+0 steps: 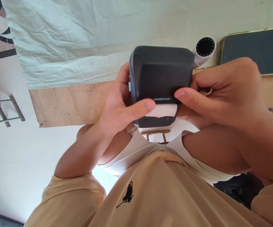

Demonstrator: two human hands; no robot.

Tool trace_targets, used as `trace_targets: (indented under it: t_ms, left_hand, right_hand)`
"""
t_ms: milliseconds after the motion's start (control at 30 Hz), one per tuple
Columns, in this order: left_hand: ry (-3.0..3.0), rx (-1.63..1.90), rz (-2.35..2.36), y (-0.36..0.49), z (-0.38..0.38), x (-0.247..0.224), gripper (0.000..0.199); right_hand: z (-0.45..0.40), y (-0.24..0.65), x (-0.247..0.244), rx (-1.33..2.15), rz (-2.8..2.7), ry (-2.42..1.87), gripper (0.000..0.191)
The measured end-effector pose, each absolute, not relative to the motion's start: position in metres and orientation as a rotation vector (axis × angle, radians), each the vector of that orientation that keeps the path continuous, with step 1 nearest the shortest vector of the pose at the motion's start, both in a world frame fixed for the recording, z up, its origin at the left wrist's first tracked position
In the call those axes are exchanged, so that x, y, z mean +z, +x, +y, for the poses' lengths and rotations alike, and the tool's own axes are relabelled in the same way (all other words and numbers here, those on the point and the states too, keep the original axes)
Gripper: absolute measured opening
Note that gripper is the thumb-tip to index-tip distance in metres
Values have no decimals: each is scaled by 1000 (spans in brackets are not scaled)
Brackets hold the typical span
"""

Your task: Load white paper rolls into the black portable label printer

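Note:
A black label printer [163, 75] marked NIIMBOT is held up between both hands, over the table's front edge. White label paper [166, 110] shows at the slot on its near end, with a small power button below it. My left hand [124, 104] wraps the printer's left side, its thumb lying across the paper. My right hand [223, 85] grips the right side, the thumb tip pressing near the corner of the lid by the lettering. The fingers beneath the printer are mostly hidden.
A table [62, 104] with a bare wooden edge carries a pale wrinkled cloth [62, 41]. A white cylinder with a dark round end [205, 47] stands behind the printer on the right, beside a dark-screened phone or tablet [254, 50]. A metal-and-wood frame [5, 110] is at far left.

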State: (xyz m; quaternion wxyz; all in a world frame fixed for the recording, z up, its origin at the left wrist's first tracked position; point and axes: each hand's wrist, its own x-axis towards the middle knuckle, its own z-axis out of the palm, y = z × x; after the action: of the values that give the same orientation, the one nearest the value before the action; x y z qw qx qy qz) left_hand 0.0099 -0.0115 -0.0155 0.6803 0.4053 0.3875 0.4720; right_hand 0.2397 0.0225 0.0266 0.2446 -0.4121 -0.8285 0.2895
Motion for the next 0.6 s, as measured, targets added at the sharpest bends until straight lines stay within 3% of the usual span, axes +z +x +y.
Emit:
trace_targets:
  t_ms: [233, 600]
  left_hand:
    - [872, 980, 1036, 18, -13, 4, 49]
    - [860, 930, 1077, 21, -15, 3, 50]
  right_hand:
    - [30, 238, 24, 1072, -2124, -1161, 61]
    - [29, 234, 21, 1144, -2074, -1261, 60]
